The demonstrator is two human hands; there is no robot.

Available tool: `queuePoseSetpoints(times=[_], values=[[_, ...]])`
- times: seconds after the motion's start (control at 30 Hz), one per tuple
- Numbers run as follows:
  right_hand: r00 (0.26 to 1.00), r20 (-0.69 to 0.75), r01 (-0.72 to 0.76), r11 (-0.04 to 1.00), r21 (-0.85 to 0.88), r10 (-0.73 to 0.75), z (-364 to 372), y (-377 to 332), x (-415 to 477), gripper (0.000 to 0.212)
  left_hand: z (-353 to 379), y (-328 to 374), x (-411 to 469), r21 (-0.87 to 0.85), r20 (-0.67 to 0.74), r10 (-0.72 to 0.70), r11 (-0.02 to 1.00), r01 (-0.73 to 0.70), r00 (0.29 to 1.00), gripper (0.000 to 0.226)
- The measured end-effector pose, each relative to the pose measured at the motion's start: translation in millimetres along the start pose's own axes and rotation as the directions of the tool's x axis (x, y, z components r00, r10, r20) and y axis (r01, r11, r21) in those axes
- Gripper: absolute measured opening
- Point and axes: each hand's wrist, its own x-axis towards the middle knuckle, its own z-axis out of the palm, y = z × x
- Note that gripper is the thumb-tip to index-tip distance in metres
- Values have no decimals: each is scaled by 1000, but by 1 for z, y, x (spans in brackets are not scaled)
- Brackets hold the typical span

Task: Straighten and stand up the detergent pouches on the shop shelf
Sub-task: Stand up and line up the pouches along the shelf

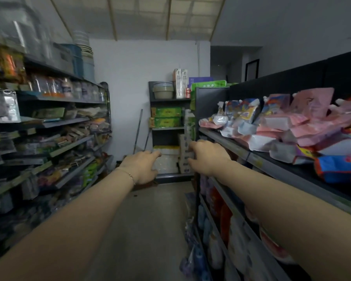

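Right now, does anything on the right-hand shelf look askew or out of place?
Yes. The pink detergent pouches lie toppled in a loose heap on the top right shelf, some reaching its front edge; a blue pouch lies flat beside them.

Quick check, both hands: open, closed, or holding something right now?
Left hand: open, fingers loosely curled, holding nothing.
Right hand: open, fingers loosely curled, holding nothing.

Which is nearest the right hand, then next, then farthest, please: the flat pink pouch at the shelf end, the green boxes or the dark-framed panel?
1. Flat pink pouch, just above the right hand, at the shelf end.
2. Green boxes, on the rack at the aisle's end.
3. Dark-framed panel, beyond, upper right.
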Motion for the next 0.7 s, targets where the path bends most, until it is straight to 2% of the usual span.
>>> queuePoseSetpoints(times=[0.47, 0.7], values=[[999, 49, -2, 1000, 18, 1, 100, 52, 139, 40, 84, -47, 145, 6, 46, 31, 999, -31, 998, 54], [999, 40, -28, 999, 19, 27, 139, 107, 233, 41, 112, -60, 255, 5, 62, 28, 1000, -28, 998, 56]])
